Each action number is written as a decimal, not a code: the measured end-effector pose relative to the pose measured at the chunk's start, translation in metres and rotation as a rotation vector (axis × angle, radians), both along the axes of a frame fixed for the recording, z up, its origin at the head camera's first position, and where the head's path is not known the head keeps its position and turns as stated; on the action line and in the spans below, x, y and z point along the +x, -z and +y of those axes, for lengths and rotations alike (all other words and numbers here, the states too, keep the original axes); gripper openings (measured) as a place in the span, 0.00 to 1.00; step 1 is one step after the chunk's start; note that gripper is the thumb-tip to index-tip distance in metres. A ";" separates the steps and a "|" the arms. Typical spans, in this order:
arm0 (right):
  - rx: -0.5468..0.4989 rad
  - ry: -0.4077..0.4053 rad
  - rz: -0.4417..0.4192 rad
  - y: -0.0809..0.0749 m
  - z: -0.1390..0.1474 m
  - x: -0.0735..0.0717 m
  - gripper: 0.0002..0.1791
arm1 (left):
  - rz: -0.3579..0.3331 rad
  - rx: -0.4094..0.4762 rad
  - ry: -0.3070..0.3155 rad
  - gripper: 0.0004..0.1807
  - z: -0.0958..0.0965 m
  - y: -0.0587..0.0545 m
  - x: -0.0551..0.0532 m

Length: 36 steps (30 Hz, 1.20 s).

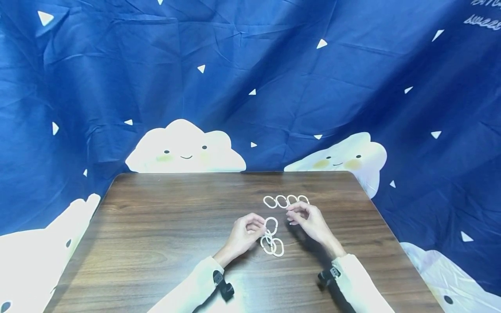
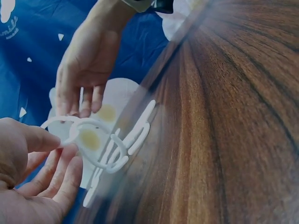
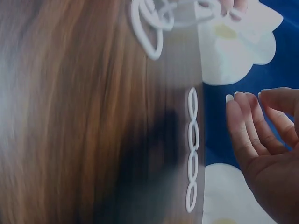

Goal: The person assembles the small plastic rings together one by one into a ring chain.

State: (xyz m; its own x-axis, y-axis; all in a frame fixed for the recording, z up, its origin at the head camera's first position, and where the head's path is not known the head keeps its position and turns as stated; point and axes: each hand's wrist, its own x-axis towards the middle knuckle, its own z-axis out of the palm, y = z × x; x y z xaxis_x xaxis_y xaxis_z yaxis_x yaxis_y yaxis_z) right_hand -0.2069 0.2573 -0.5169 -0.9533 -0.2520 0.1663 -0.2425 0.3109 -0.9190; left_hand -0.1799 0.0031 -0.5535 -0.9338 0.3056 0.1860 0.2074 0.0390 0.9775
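Note:
My left hand (image 1: 243, 234) pinches a short chain of white plastic C-shaped links (image 1: 277, 225) between thumb and fingertips, over the middle of the table. Several links are joined, the lower ones dangling in a small bunch; in the left wrist view, the pinched link (image 2: 70, 139) lies right at the thumb tip. My right hand (image 1: 309, 221) hovers to the right of the chain with nothing between its loosely bent fingers. Just beyond its fingertips several loose white links (image 3: 190, 136) lie in a row on the table.
The brown wood-grain table (image 1: 164, 226) has a straight far edge. A blue curtain (image 1: 274, 65) with white clouds and triangles hangs behind and around it. Each sleeved wrist carries a small black camera (image 1: 225, 287).

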 end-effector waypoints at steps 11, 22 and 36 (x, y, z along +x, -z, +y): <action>0.118 0.136 0.001 0.013 0.023 -0.017 0.12 | -0.006 -0.016 -0.014 0.08 -0.003 -0.002 0.002; 0.355 0.258 0.094 0.025 0.044 -0.036 0.15 | -0.017 -0.031 -0.018 0.09 -0.004 0.004 0.004; 0.355 0.319 0.101 0.037 0.065 -0.051 0.18 | -0.029 -0.016 -0.011 0.12 -0.004 0.007 0.001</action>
State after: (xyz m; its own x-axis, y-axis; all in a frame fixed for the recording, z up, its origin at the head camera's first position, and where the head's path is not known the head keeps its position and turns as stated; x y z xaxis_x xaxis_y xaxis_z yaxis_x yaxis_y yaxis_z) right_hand -0.2576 0.3219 -0.5541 -0.9758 -0.0078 0.2187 -0.1667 0.6739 -0.7198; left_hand -0.1793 -0.0014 -0.5600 -0.9422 0.2976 0.1539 0.1784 0.0568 0.9823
